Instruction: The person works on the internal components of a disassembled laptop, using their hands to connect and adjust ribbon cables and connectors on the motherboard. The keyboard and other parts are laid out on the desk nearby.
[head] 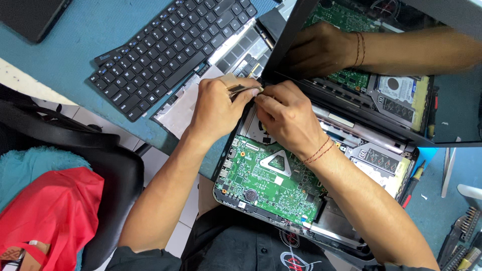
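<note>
The opened black laptop lies at the blue table's near edge, green circuit board bare. The black keyboard is already removed. Left hand pinches metal tweezers; right hand fingers press closed beside the tips. Board is still mounted.

One view only, from a head-worn camera. It looks steeply down over the person's own chest and forearms, close in. Both hands, left hand and right hand, sit near frame centre above the opened laptop base, which rests at the person's lap edge. The blue table fills the upper left. The laptop screen at upper right mirrors the same hands and board. The frame is tilted, the table edge running diagonally.
</note>
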